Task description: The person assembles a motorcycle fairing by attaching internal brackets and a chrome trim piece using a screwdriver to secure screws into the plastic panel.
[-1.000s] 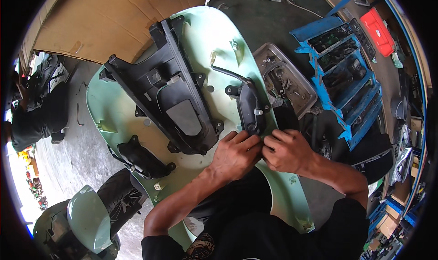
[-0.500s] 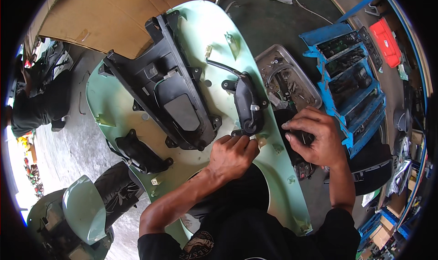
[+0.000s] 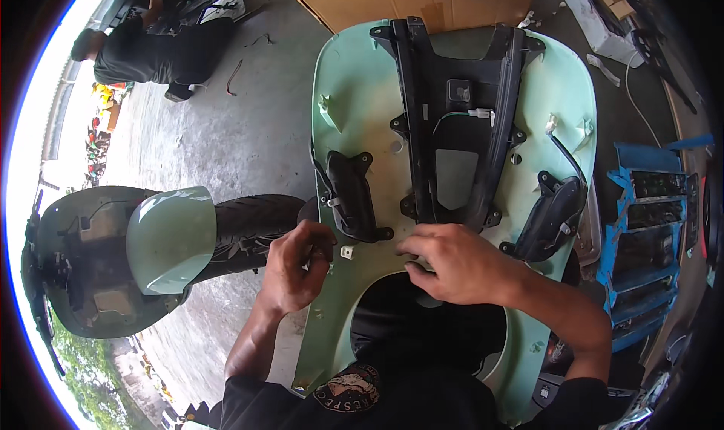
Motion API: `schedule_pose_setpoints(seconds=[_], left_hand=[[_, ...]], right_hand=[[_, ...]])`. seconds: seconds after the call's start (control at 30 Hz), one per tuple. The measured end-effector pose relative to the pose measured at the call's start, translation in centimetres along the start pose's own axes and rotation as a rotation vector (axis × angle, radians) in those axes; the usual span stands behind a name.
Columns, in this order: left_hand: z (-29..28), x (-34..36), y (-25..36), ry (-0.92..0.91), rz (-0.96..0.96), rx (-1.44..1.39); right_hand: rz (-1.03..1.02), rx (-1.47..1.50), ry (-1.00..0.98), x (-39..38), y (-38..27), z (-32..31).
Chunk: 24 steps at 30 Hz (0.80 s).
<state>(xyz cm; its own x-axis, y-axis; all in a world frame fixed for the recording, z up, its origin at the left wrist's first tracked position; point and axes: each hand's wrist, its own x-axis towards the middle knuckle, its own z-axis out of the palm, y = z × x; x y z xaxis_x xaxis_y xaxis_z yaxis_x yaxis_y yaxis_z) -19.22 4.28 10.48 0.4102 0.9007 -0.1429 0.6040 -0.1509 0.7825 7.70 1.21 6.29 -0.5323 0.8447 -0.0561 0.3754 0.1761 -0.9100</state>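
Observation:
A mint-green scooter body panel (image 3: pixel 381 128) lies before me, inner side up, with a large cutout near my body. A black plastic frame (image 3: pixel 411 121) is fixed in its upper middle, with black lamp units at the left (image 3: pixel 352 198) and right (image 3: pixel 547 219). My left hand (image 3: pixel 298 270) is curled at the panel's left edge, just below the left lamp; anything in its fingers is hidden. My right hand (image 3: pixel 464 260) reaches across above the cutout, its thumb and fingers apart with nothing visible between them. A small pale clip (image 3: pixel 347 252) sits on the panel between the hands.
A scooter (image 3: pixel 98 257) with a loose mint-green cover (image 3: pixel 173 238) stands at the left. Another person (image 3: pixel 151 57) bends over parts at the far left. A cardboard box (image 3: pixel 483 4) is beyond the panel; a blue toolbox (image 3: pixel 648 234) and metal tray (image 3: pixel 592 219) are at the right.
My view has swung left. My left hand has moved from the right lamp's lower end to the panel's left edge; my right hand has come from beyond the right edge to above the cutout.

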Motion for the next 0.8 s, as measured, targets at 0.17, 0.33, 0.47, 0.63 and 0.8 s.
schedule_pose_setpoints(seconds=[0.17, 0.33, 0.47, 0.63, 0.8], left_hand=[[1.0, -1.3, -2.4, -0.117, 0.213, 0.63], [1.9, 0.1, -4.2, -0.071, 0.411, 0.676], [0.1, -2.6, -8.2, 0.173, 0.092, 0.235], [1.3, -17.3, -36.1, 0.176, -0.233, 0.211], [2.5, -15.9, -36.7, -0.133, -0.51, 0.393]], right_hand=[[0.147, -0.062, -0.381, 3.9, 1.0, 4.9], [0.106, -0.114, -0.354, 1.2, 1.9, 2.7], [-0.151, 0.049, -0.233, -5.1, 0.8, -4.1], [0.089, 0.608, 0.729, -18.7, 7.4, -11.7], [0.893, -0.139, 1.152, -30.8, 32.7, -5.0]])
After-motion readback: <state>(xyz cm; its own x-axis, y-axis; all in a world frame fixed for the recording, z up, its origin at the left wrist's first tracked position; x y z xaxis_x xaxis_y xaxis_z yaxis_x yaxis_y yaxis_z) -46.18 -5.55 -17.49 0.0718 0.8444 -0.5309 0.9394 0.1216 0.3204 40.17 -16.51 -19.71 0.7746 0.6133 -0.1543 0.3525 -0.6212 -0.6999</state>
